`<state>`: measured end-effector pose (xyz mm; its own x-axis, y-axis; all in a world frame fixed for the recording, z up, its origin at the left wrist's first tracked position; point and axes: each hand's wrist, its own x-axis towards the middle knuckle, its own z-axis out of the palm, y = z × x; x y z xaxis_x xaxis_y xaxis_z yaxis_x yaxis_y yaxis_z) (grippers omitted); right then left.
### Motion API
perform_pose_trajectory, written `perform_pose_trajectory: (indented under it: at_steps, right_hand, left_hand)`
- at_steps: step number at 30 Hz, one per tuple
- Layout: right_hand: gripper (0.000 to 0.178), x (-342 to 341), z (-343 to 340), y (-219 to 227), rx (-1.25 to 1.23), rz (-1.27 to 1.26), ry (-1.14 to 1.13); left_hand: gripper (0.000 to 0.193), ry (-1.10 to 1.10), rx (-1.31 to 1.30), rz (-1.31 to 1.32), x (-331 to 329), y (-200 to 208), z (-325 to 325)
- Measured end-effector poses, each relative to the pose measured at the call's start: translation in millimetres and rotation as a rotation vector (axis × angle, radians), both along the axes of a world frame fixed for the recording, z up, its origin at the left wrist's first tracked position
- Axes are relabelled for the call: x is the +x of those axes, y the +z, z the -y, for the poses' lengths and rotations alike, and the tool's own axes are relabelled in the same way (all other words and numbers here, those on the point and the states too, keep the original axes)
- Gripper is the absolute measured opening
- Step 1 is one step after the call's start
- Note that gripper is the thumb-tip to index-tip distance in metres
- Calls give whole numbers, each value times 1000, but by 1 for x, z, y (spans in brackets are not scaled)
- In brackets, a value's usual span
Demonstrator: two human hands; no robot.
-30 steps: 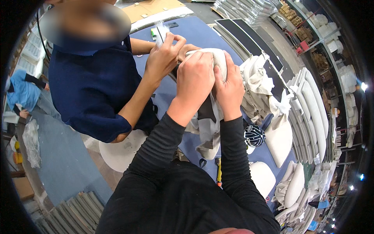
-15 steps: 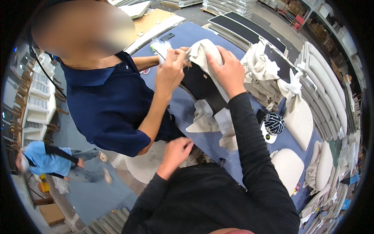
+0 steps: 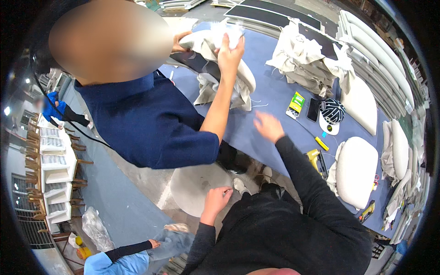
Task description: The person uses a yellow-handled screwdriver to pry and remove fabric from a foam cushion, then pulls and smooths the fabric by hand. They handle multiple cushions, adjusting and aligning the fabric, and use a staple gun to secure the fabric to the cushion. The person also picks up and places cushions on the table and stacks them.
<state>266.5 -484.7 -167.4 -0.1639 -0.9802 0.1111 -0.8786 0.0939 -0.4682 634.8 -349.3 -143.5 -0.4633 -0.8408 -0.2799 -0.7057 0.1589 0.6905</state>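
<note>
My right hand [image 3: 269,127] is empty over the blue tabletop [image 3: 245,128], its fingers apart and slightly blurred. Low in front of my body, my left hand [image 3: 216,201] is closed with its fingers curled together; whatever it may hold is too small to make out. Beyond my right hand, a co-worker in a navy shirt handles a cream fabric-covered chair pad [image 3: 245,75] with a dark underside and loose cloth. One of that person's hands [image 3: 230,54] has a white fluffy wad [image 3: 227,34] at its fingers.
Right of my hand lie a green-yellow packet [image 3: 295,104], a phone [image 3: 313,110], a striped cap [image 3: 332,111], a yellow-handled tool [image 3: 321,143] and a yellow staple gun [image 3: 316,162]. A cream cushion [image 3: 357,172] and piled fabric [image 3: 305,59] are farther right. A round stool [image 3: 195,188] stands below.
My right hand has let go of the cream pad and drawn back toward me. The co-worker has shifted the pad left and away. My left hand stays low and closed.
</note>
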Motion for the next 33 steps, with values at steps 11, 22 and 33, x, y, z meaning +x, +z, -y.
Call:
perform_pose_trajectory:
  at_steps: [11,22,33]
  right_hand:
    - [46,-3,-497,-99,523,499,-531]
    - [45,26,-735,-123,58,783,-919]
    - [50,58,-891,-107,256,742,-1392]
  left_hand:
    - [36,-423,69,88,-86,-22,-23]
    - [38,-1109,16,70,-315,-16,-208]
    - [37,-1514,80,48,-428,9,-336]
